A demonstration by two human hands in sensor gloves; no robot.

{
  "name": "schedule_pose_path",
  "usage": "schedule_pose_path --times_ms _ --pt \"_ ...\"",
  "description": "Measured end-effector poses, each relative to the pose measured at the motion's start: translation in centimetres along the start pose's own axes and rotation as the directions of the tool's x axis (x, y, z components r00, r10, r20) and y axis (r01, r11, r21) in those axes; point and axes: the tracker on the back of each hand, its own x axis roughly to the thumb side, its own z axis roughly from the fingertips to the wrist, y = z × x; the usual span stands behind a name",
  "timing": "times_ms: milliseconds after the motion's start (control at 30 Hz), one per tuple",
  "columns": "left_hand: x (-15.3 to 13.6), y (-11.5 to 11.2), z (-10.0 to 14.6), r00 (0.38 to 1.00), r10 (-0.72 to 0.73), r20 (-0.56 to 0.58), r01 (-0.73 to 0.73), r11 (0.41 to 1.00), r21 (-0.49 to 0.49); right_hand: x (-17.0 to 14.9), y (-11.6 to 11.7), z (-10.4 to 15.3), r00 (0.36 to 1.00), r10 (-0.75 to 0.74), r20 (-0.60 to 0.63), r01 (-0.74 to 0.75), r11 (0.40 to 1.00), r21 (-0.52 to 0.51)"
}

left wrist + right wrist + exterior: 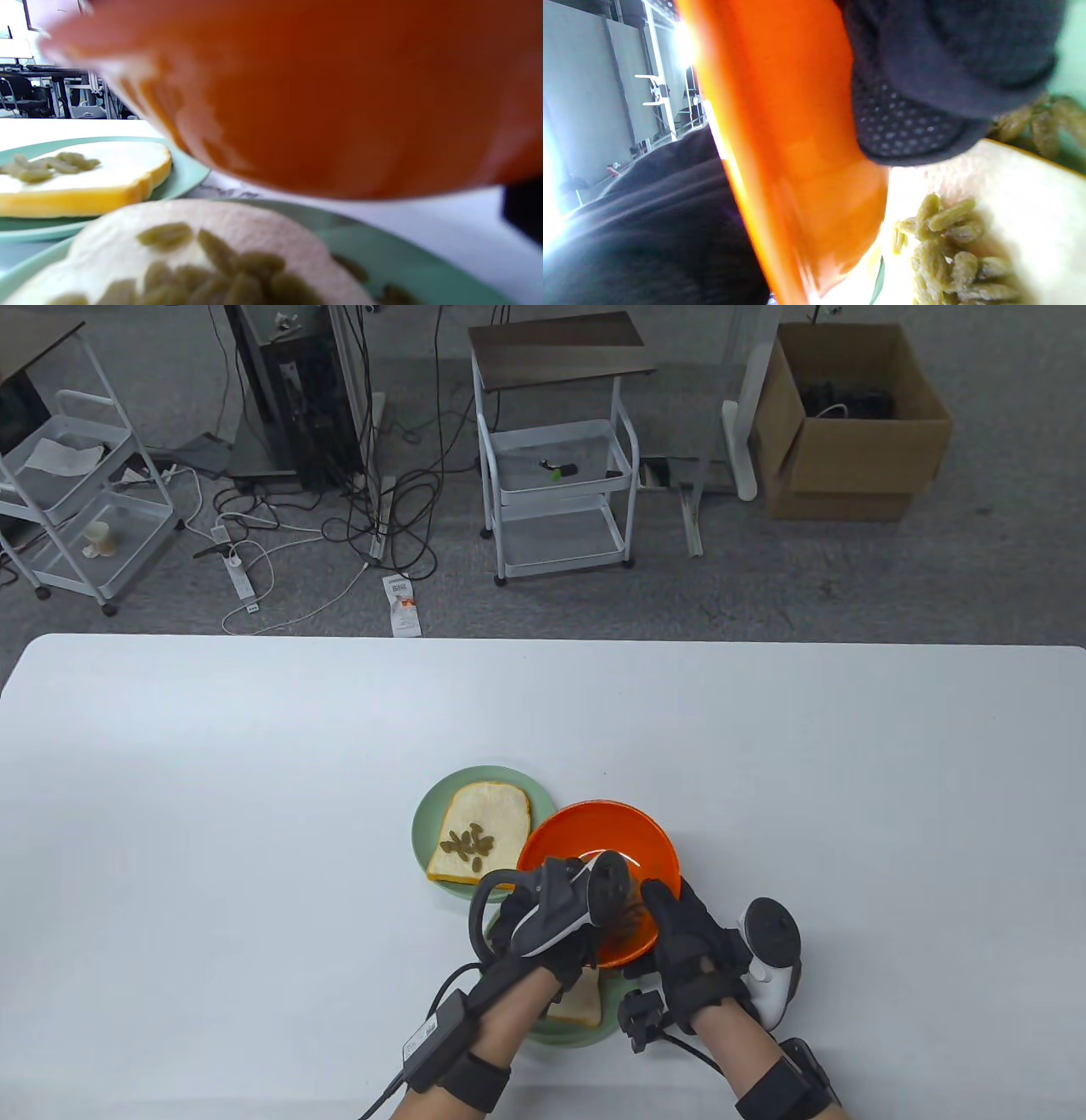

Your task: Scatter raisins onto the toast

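Observation:
An orange bowl (594,848) is held tilted above the near green plate (585,1035), with my left hand (543,920) gripping its near-left rim and my right hand (691,950) gripping its near-right side. A toast slice (581,997) lies on that plate under the bowl, topped with green raisins (220,271); it also shows in the right wrist view (1009,212). A second toast (482,830) with raisins (469,845) lies on the far green plate (437,806). The bowl's underside (339,93) fills the left wrist view. A right fingertip (908,127) presses the bowl's outer wall (797,127).
The white table (254,814) stretches wide to the left, right and far side of the plates. A few raisins (394,292) lie loose on the near plate beside the toast. Carts, cables and a cardboard box stand on the floor beyond the table.

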Motion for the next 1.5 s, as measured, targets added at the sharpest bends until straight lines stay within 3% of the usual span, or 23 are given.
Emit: schedule_pose_path --times_ms 133,333,433,600,733,900,1000,1200,1500 --pt "-1.5 1.4 -0.1 0.993 0.122 -0.011 -0.122 0.993 -0.005 0.0 -0.6 -0.3 1.000 -0.015 -0.003 0.015 0.999 -0.029" --pt "-6.6 2.8 -0.9 0.947 0.304 -0.101 -0.298 0.952 0.070 -0.1 -1.9 -1.0 1.000 -0.016 -0.008 0.015 0.996 -0.087" --pt "-9.7 1.6 -1.4 0.932 0.323 -0.166 -0.293 0.939 0.181 -0.2 -2.4 -1.2 1.000 -0.021 -0.011 0.020 0.994 -0.110" --pt "-13.0 -1.6 -2.5 0.947 0.217 -0.238 -0.179 0.969 0.170 -0.1 -2.8 -1.4 1.000 -0.020 -0.012 0.019 0.992 -0.124" --pt "-13.2 -2.7 -2.7 0.974 0.086 -0.208 -0.052 0.985 0.164 -0.2 -2.7 -1.5 1.000 -0.019 -0.011 0.017 0.993 -0.120" --pt "-12.9 -2.9 -2.7 0.983 0.030 -0.181 -0.001 0.988 0.155 -0.1 -2.7 -1.4 1.000 -0.027 -0.006 0.026 0.993 -0.111" --pt "-12.9 -2.6 -2.6 0.986 0.036 -0.166 -0.013 0.990 0.141 -0.1 -2.7 -1.4 1.000 -0.028 -0.006 0.027 0.993 -0.115" --pt "-12.2 -1.0 -2.1 0.986 0.071 -0.151 -0.040 0.979 0.202 -0.1 -2.8 -1.4 1.000 -0.029 -0.004 0.028 0.993 -0.117" --pt "-9.5 0.5 -1.9 0.985 0.159 -0.066 -0.151 0.982 0.117 -0.2 -2.7 -1.5 1.000 -0.017 -0.002 0.016 0.993 -0.116"
